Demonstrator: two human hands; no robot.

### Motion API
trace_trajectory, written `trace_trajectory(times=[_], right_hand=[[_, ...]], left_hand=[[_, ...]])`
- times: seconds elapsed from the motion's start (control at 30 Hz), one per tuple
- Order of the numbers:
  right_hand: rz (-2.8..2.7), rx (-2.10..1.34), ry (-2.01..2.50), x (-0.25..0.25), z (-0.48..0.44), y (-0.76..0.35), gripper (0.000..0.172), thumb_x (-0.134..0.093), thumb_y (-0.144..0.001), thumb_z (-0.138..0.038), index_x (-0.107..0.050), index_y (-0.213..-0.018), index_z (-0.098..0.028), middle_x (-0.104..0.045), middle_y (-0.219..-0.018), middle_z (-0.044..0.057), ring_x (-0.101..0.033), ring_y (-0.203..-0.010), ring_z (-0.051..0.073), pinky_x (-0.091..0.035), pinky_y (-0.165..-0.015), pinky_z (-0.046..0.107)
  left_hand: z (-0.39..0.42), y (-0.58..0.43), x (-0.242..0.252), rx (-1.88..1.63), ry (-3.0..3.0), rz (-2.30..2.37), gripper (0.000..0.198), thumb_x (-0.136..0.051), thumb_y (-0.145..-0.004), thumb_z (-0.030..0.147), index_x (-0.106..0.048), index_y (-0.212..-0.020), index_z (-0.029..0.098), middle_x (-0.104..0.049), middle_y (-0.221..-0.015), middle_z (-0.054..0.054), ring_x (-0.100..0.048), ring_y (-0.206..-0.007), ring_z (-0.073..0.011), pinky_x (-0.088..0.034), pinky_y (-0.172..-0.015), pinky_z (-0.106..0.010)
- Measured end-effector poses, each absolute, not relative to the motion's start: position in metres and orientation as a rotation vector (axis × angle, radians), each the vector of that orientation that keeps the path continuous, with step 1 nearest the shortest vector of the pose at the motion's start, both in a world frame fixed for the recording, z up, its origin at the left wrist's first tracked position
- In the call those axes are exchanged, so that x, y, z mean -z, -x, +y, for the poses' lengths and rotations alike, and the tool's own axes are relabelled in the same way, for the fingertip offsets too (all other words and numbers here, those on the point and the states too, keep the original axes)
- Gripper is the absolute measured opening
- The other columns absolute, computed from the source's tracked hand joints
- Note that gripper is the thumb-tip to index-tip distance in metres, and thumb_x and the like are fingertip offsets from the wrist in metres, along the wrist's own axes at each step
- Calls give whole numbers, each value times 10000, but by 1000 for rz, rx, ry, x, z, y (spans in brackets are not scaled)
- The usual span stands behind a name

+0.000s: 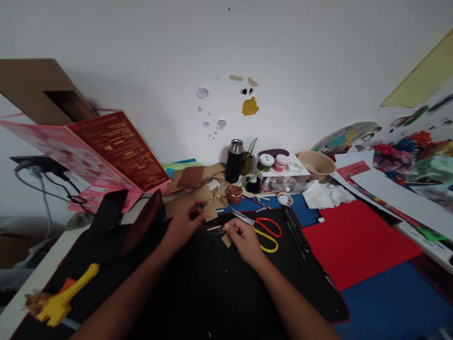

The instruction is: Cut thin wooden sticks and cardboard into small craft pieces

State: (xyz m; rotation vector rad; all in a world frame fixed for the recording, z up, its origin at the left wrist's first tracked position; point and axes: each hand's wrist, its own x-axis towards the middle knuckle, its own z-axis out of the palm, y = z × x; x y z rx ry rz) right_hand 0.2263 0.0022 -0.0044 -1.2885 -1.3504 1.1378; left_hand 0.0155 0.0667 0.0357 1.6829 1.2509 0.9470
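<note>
My right hand (242,238) pinches a small piece of cardboard (227,240) over the black mat (198,293). To its left, my left hand (187,221) hovers at a larger cardboard sheet (211,212), its fingers curved and a gap showing between thumb and forefinger. I see nothing held in it. Scissors (268,232) with one red and one yellow handle lie just right of my right hand, blades pointing left. A thin wooden stick (213,228) rests on the mat between the hands.
Cardboard scraps (198,177), an open brown paint jar (235,194) and a black flask (234,163) stand along the wall. Red paper (361,243) and a green-black cutter (295,229) lie to the right. A yellow toy figure (67,297) and brown case (144,222) are left.
</note>
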Motion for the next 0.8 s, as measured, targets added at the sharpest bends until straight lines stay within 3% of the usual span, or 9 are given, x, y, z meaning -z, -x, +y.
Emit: trace_trajectory(times=[0.3, 0.4, 0.6, 0.67, 0.8], right_hand=[[-1379, -1107, 1278, 11, 3, -226, 407, -588, -960, -562, -637, -808, -187, -481, -623, -38, -436, -575, 122, -352, -536, 210], [-1363, -1101, 1274, 9, 4, -226, 413, -600, -945, -575, -635, -796, -191, -481, -619, -38, -430, -570, 121, -348, -538, 213], [-1273, -1106, 1269, 5, 5, -228, 389, -613, -922, -558, -640, -787, -194, -437, -590, -54, -401, -548, 123, -327, -535, 231], [-1245, -1101, 1271, 4, 5, -228, 382, -609, -918, -552, -646, -795, -193, -421, -589, -56, -386, -547, 123, -312, -532, 235], [-1211, -1080, 1274, 3, 4, -228, 378, -602, -914, -548, -642, -791, -194, -389, -593, -57, -351, -549, 125, -291, -535, 244]], left_hand=[[121, -42, -32, -892, -1961, 1428, 145, -660, -792, 238, -722, -923, 226, -741, -766, -9, -685, -716, -221, -504, -689, -313], [134, -53, -31, -903, -1998, 1459, 199, -648, -801, 199, -728, -982, 217, -762, -817, -37, -700, -746, -233, -520, -720, -334], [123, -55, -44, -1012, -2097, 1444, 346, -661, -841, 273, -709, -1175, 196, -720, -1242, -137, -645, -1148, -311, -473, -1013, -453], [107, -43, -47, -1010, -2133, 1407, 333, -664, -853, 310, -718, -1166, 208, -739, -1189, -113, -653, -1115, -302, -476, -1012, -445], [83, -2, -46, -930, -2190, 1470, 265, -634, -902, 396, -749, -1074, 230, -770, -975, -72, -685, -892, -269, -531, -845, -395]])
